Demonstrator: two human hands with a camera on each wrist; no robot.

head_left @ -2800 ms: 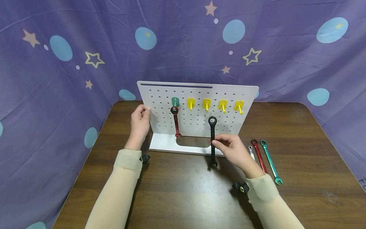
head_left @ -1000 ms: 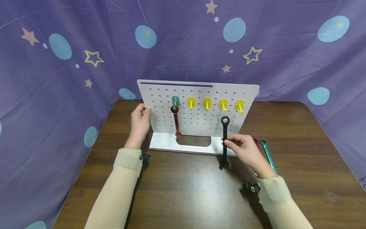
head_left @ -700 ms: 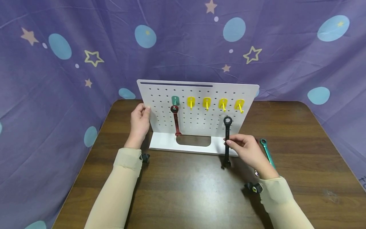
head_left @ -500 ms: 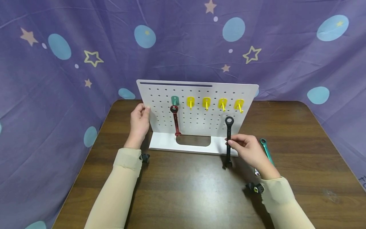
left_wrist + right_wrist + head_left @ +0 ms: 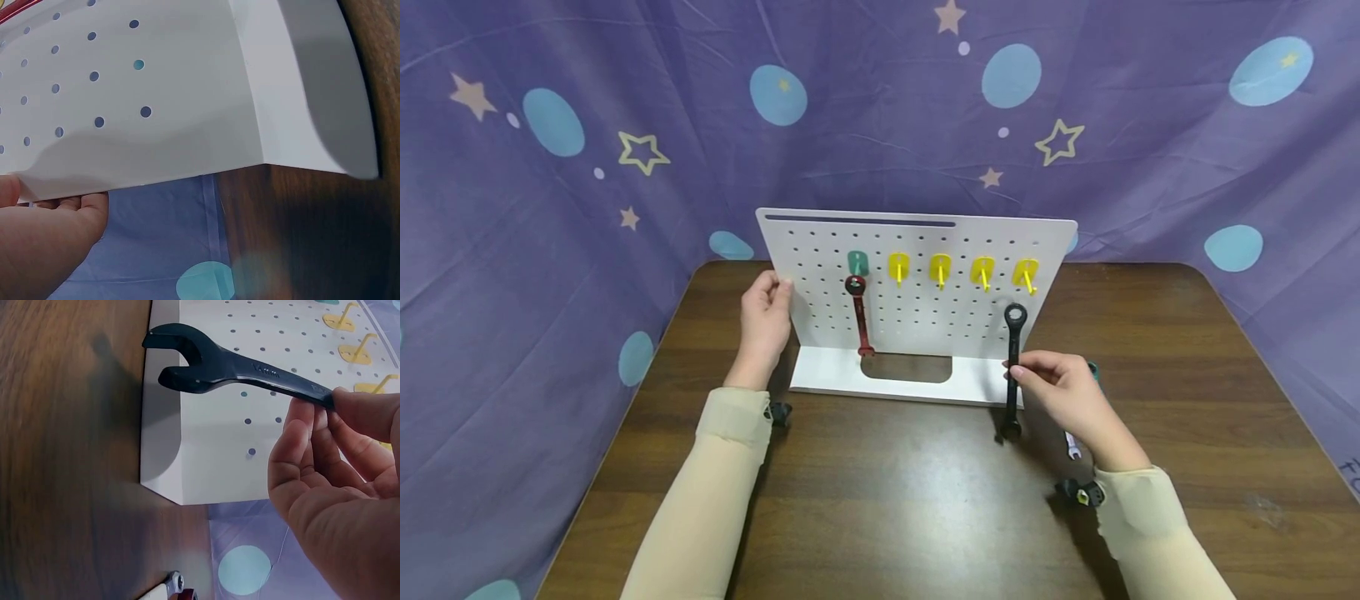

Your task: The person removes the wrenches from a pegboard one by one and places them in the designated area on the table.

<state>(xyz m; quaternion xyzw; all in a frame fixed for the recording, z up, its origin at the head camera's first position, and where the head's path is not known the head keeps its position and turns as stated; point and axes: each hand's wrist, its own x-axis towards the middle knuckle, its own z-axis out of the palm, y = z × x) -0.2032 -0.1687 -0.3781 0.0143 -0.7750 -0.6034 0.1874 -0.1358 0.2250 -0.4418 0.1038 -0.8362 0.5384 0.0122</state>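
A white pegboard (image 5: 917,325) stands on the table with its foot toward the camera. My left hand (image 5: 764,327) grips its left edge, thumb in front and fingers behind, as the left wrist view (image 5: 50,237) also shows. In my right hand (image 5: 1071,400) a black wrench (image 5: 1013,342) is pinched near its middle, ring end up, in front of the board's right part. Its open jaw end shows in the right wrist view, where fingers and thumb (image 5: 362,419) hold the shaft. The wrench is below the rightmost yellow hook (image 5: 1026,273). A red wrench (image 5: 861,321) hangs from the green hook (image 5: 857,263).
Several yellow hooks (image 5: 940,268) line the board to the right of the green one. Behind my right hand, a silver wrench (image 5: 1072,447) and a green wrench (image 5: 1093,370) lie partly hidden on the wooden table (image 5: 880,517). A purple curtain (image 5: 880,108) hangs behind.
My right hand has moved right with the black wrench, from below the middle hooks to below the rightmost one, and now covers more of the wrenches on the table. My left hand has stayed put.
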